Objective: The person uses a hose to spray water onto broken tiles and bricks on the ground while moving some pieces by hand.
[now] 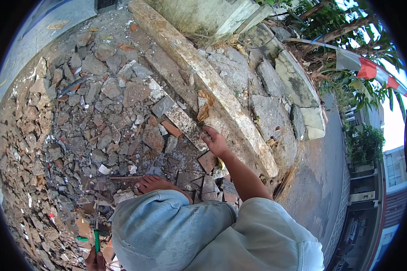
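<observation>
My left hand (95, 261), partly cut off by the lower picture rim, grips the green handle of a hand tool (97, 240). A thin metal shaft runs up from the handle over the rubble; its far end is blurred. My right hand (217, 141) reaches to the end of a white-speckled masonry strip (186, 126), fingers bent and pointing down at it. Whether something sits between those fingers, I cannot tell. Close by lie a reddish brick piece (171, 128), a grey tile piece (163, 106) and a dry brown leaf (206, 105).
Broken concrete and stone rubble (105, 101) spreads on the left. A long concrete beam (203, 78) slants across beyond my right hand. My bare foot (157, 184) stands beside broken tiles (208, 188). The road (312, 189) and red-and-white bunting (369, 69) lie right.
</observation>
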`<action>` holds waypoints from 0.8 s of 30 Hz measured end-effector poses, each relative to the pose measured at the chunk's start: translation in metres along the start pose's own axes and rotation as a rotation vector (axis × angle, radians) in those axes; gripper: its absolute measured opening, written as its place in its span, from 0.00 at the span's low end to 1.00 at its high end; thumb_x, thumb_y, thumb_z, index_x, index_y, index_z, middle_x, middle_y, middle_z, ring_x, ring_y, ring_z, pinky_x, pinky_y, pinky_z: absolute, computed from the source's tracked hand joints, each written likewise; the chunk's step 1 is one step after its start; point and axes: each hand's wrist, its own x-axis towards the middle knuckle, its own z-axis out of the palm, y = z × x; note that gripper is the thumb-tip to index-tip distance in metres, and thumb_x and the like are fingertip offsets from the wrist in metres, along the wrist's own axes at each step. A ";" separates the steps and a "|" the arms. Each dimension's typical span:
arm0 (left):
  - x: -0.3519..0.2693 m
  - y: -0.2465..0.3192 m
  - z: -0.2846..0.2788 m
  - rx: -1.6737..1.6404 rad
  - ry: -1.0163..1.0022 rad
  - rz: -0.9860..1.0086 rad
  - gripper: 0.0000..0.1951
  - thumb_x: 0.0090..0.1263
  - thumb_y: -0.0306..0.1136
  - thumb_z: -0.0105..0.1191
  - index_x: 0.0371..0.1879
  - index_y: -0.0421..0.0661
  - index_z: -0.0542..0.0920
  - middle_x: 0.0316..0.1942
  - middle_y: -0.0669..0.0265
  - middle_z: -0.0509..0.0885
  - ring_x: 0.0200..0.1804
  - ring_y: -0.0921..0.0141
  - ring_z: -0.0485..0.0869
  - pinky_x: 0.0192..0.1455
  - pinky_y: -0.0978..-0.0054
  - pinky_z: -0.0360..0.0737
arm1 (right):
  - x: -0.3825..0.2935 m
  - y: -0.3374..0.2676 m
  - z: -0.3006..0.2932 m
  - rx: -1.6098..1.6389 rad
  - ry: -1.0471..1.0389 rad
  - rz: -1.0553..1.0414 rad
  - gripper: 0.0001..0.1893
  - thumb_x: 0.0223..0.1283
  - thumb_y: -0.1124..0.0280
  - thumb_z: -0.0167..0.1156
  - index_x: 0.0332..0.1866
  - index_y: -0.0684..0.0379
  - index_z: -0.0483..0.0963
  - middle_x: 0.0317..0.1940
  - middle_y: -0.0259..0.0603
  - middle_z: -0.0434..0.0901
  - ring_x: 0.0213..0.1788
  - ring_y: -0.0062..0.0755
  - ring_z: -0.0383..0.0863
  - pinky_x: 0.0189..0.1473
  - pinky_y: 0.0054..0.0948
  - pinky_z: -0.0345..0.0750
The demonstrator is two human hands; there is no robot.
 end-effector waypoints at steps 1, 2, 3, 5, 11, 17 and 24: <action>0.000 0.002 -0.001 -0.006 -0.001 0.007 0.27 0.78 0.46 0.54 0.69 0.42 0.76 0.50 0.50 0.87 0.48 0.57 0.86 0.50 0.63 0.81 | -0.018 0.007 -0.004 -0.056 0.012 0.027 0.24 0.66 0.57 0.61 0.62 0.60 0.77 0.62 0.57 0.78 0.66 0.53 0.78 0.67 0.41 0.74; 0.002 0.005 0.000 0.053 -0.027 -0.016 0.26 0.79 0.46 0.53 0.69 0.41 0.76 0.52 0.49 0.86 0.51 0.57 0.85 0.52 0.63 0.81 | -0.036 0.020 -0.007 -0.107 0.023 0.046 0.20 0.66 0.59 0.62 0.57 0.58 0.80 0.59 0.53 0.82 0.62 0.51 0.81 0.64 0.42 0.76; 0.004 0.007 0.000 0.112 -0.042 -0.044 0.26 0.79 0.46 0.52 0.69 0.41 0.75 0.55 0.49 0.85 0.54 0.57 0.85 0.54 0.64 0.81 | -0.052 0.032 -0.012 -0.077 0.078 0.185 0.18 0.65 0.59 0.63 0.54 0.59 0.81 0.57 0.53 0.83 0.61 0.51 0.82 0.63 0.43 0.77; 0.008 -0.002 0.006 0.062 -0.020 -0.020 0.26 0.80 0.46 0.51 0.68 0.41 0.76 0.50 0.50 0.86 0.49 0.58 0.85 0.51 0.64 0.81 | -0.078 0.065 -0.023 -0.143 0.246 0.417 0.18 0.65 0.58 0.62 0.52 0.60 0.81 0.53 0.52 0.84 0.57 0.51 0.84 0.60 0.46 0.78; 0.018 -0.002 0.005 0.006 0.004 0.035 0.24 0.81 0.48 0.48 0.63 0.42 0.79 0.32 0.56 0.84 0.33 0.62 0.81 0.37 0.63 0.77 | 0.009 0.083 0.013 -0.319 0.376 0.387 0.37 0.67 0.47 0.57 0.66 0.73 0.65 0.62 0.69 0.72 0.67 0.66 0.69 0.70 0.52 0.67; -0.010 0.012 -0.002 0.019 0.332 0.080 0.21 0.81 0.47 0.50 0.59 0.42 0.83 0.31 0.58 0.85 0.32 0.64 0.82 0.35 0.64 0.78 | 0.142 -0.038 0.056 -0.282 0.448 0.592 0.40 0.64 0.50 0.62 0.71 0.71 0.61 0.69 0.66 0.66 0.73 0.65 0.64 0.74 0.49 0.63; -0.022 0.005 0.018 0.018 0.391 0.018 0.16 0.80 0.37 0.53 0.53 0.37 0.84 0.35 0.53 0.87 0.34 0.58 0.84 0.39 0.60 0.79 | 0.182 -0.084 0.027 0.040 0.252 -0.221 0.27 0.61 0.65 0.62 0.64 0.67 0.73 0.59 0.55 0.81 0.63 0.53 0.80 0.66 0.42 0.76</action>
